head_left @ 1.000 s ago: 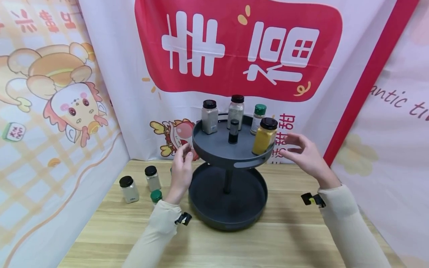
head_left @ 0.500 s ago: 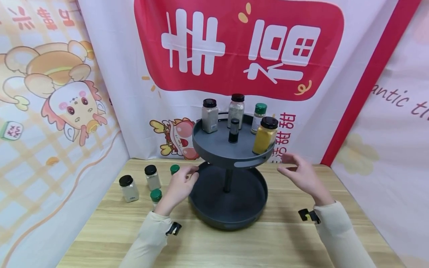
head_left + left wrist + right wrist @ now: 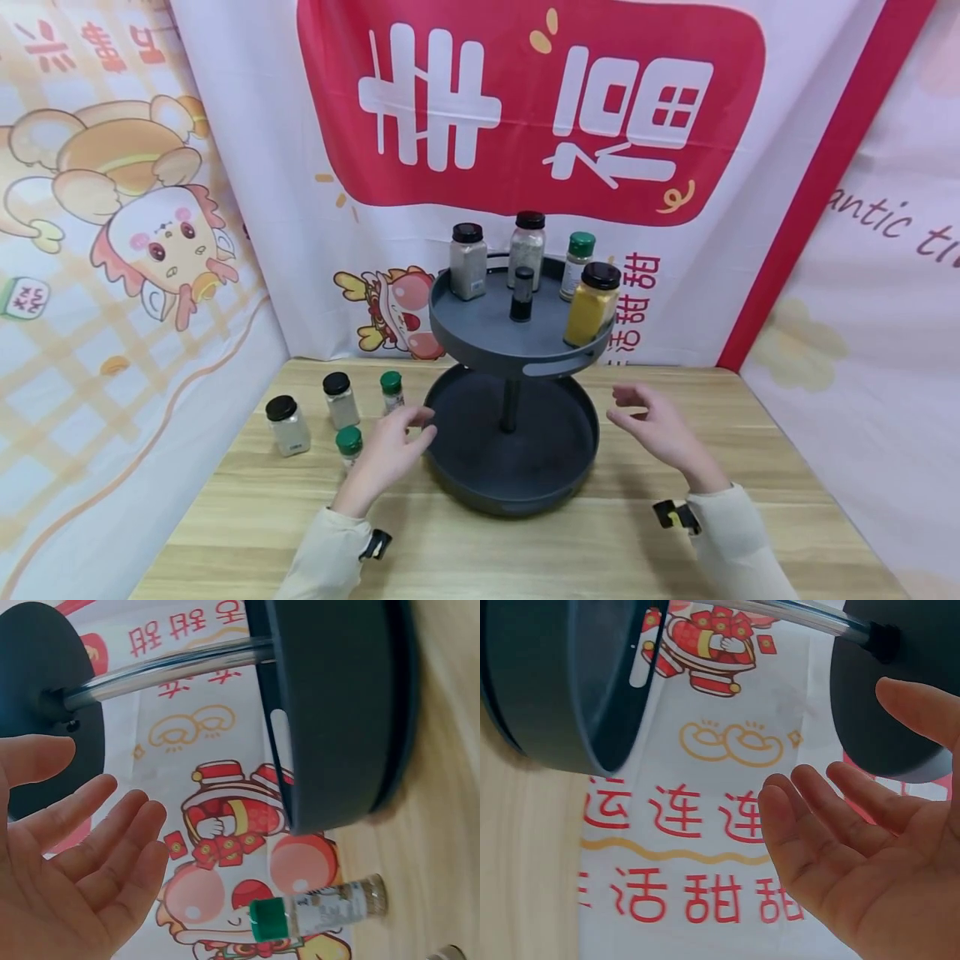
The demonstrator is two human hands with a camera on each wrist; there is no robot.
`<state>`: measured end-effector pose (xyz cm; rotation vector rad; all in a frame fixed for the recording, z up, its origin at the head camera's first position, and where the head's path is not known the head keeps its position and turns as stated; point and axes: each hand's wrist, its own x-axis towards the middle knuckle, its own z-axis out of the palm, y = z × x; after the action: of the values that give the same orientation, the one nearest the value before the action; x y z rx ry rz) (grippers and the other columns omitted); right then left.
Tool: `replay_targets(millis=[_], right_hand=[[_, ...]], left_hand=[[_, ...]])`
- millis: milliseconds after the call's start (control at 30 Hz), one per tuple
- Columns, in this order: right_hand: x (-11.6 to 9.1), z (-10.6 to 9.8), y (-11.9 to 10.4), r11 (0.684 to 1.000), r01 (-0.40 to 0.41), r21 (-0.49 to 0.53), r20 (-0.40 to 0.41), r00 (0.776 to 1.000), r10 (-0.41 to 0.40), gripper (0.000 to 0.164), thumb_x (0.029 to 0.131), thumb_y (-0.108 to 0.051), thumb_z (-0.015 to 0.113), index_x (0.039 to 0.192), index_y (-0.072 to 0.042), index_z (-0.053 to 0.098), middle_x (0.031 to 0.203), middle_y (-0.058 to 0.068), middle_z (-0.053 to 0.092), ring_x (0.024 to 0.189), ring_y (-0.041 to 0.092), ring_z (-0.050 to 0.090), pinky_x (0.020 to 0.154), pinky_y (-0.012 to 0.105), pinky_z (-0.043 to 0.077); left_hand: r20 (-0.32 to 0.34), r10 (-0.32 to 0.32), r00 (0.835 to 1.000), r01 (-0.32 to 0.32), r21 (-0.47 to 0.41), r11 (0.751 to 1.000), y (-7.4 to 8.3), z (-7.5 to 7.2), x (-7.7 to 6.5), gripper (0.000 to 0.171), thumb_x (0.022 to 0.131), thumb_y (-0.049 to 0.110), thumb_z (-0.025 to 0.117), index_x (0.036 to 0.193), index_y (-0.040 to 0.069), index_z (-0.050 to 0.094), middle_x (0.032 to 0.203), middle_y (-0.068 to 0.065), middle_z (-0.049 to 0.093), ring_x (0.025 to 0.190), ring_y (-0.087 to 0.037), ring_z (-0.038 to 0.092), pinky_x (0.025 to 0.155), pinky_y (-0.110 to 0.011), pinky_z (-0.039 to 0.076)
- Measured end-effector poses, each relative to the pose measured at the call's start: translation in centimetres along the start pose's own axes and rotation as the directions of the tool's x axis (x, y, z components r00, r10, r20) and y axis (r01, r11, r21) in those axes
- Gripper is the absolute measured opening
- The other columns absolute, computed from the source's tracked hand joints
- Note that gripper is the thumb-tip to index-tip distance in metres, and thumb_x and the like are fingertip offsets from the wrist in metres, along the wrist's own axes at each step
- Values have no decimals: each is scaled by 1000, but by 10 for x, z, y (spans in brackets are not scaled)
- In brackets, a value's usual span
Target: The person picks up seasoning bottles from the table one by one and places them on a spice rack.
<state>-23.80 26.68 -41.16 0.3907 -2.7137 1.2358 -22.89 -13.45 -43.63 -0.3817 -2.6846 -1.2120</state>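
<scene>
A dark grey two-tier round rack (image 3: 495, 350) stands on the table between both hands. Its lower tray (image 3: 480, 492) has nothing in it. On the upper tier are a jar of yellow powder (image 3: 587, 315), a small dark vial (image 3: 522, 296), a green-capped bottle (image 3: 576, 268) and two black-capped jars, one pale (image 3: 468, 265), one greenish (image 3: 527, 254). My left hand (image 3: 390, 446) is beside the lower tray's left rim, fingers loosely bent, holding nothing. To the right of that tray, my right hand (image 3: 660, 429) hovers with relaxed fingers and an empty palm, seen in the right wrist view.
Left of my left hand, on the wooden table (image 3: 525, 558), stand two black-capped jars, one nearer the edge (image 3: 291, 429), one behind (image 3: 342, 404). Two green-capped bottles, one nearer (image 3: 349, 446) and one farther (image 3: 392, 390), are close to that hand. A printed cloth (image 3: 360, 217) hangs behind.
Both hands have come down from beside the upper tier to the level of the lower tray. My left hand has also drawn slightly leftward, uncovering the farther green-capped bottle. The rack has not moved.
</scene>
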Motion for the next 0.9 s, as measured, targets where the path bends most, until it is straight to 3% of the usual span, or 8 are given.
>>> replay_targets(millis=[367, 600, 767, 900], right_hand=[[-12, 25, 21, 997, -45, 60, -31, 998, 47, 41, 90, -18, 65, 121, 6, 55, 114, 20, 60, 106, 35, 56, 86, 44, 49], [-21, 37, 29, 990, -130, 57, -31, 991, 132, 46, 91, -24, 64, 125, 6, 53, 120, 22, 58, 110, 35, 55, 89, 46, 47], [-21, 42, 31, 989, -147, 17, -14, 989, 148, 46, 91, -24, 63, 124, 6, 53, 121, 25, 56, 111, 39, 53, 88, 48, 47], [-19, 45, 34, 988, -145, -58, 6, 989, 146, 51, 91, -28, 63, 127, 6, 51, 122, 26, 55, 110, 40, 54, 87, 50, 47]], left_hand=[[-50, -18, 999, 21, 49, 999, -16, 3, -17, 33, 88, 22, 66, 118, 9, 63, 117, -8, 62, 102, -23, 60, 82, -40, 50], [-124, 9, 992, 5, 110, 994, -22, 2, -26, 36, 86, 20, 68, 120, 8, 62, 119, -11, 60, 104, -26, 59, 81, -44, 50], [-176, 65, 982, -42, 129, 991, -24, -5, -26, 37, 84, 16, 69, 119, 4, 61, 116, -16, 60, 104, -32, 57, 85, -49, 47], [-241, 122, 963, -90, 142, 986, -30, -12, -22, 39, 81, 11, 72, 117, 1, 62, 116, -18, 60, 107, -35, 54, 91, -52, 43]])
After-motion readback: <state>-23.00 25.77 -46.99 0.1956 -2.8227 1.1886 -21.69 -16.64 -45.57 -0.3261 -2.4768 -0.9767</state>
